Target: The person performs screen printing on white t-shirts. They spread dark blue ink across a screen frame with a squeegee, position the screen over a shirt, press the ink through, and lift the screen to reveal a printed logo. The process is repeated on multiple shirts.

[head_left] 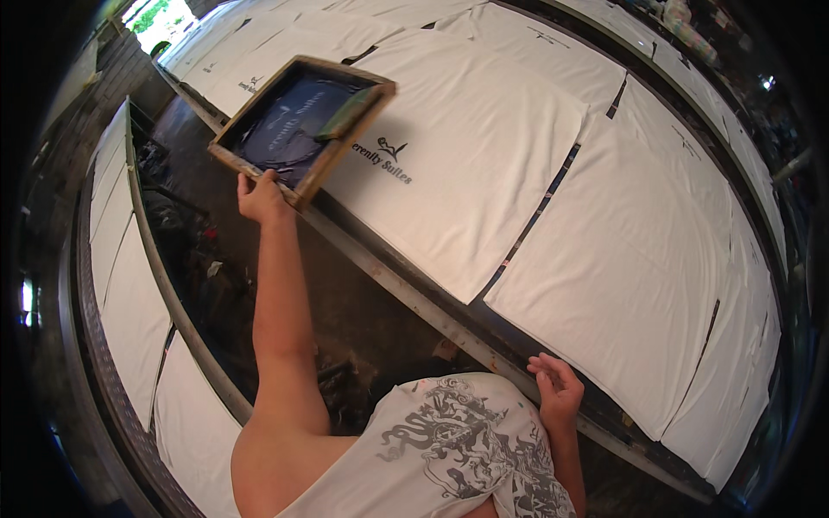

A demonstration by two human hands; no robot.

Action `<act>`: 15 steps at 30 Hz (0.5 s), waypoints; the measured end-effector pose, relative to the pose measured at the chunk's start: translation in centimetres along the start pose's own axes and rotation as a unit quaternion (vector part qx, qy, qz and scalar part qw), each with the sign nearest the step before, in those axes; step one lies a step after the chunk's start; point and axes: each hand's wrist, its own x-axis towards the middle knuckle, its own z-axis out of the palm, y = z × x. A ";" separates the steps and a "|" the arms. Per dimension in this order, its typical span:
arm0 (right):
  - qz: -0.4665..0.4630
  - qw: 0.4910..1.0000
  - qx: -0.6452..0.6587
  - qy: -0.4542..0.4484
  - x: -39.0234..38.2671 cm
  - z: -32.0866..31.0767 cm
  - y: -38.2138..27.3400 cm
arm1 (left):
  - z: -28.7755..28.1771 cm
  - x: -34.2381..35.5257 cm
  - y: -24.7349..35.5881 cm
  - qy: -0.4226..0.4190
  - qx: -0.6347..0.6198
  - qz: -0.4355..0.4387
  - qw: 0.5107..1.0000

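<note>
A wooden-framed printing screen [294, 112] with dark blue ink and a green squeegee [345, 113] lying in it is held up by my left hand [263, 194], closed on its near edge. The screen hangs over the front edge of a long table, left of a white cloth [449, 173] bearing a dark printed logo. My right hand [557, 388] is at the table's front rail, fingers apart and slightly curled, holding nothing. Another white cloth [613, 259] lies just beyond it, separated from the first by a dark strip.
More white cloths cover the long table toward the back. A metal rail [397, 304] runs along its front. A second cloth-covered table [121, 259] stands on my left across a narrow dark floor [337, 302]. A third row [656, 43] lies at the far right, with a block wall [104, 69] at the back left.
</note>
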 end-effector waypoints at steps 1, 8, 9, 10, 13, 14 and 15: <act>0.003 1.000 -0.005 -0.002 -0.1 -0.1 -0.1 | 0.3 1.1 -0.2 0.028 0.013 0.006 1.000; 0.025 1.000 -0.006 -0.008 -0.5 -0.1 -0.4 | 0.2 5.0 -1.3 0.148 0.039 -0.019 0.988; 0.025 1.000 -0.007 -0.010 -0.5 -0.1 -0.5 | 0.4 4.8 -1.2 0.152 0.042 -0.026 0.987; 0.024 1.000 -0.007 -0.012 -0.4 0.0 -0.5 | 0.5 4.6 -1.3 0.156 0.045 -0.034 0.986; 0.020 0.999 -0.028 -0.025 -0.2 -0.2 -0.8 | 0.5 6.0 -3.0 0.173 0.054 -0.019 0.983; 0.020 0.999 -0.041 -0.025 -0.3 -0.4 -0.9 | 0.6 6.4 -4.0 0.175 0.054 -0.009 0.983; 0.013 0.998 -0.053 -0.018 -0.4 -0.8 -0.9 | 0.9 6.7 -5.2 0.173 0.054 0.000 0.983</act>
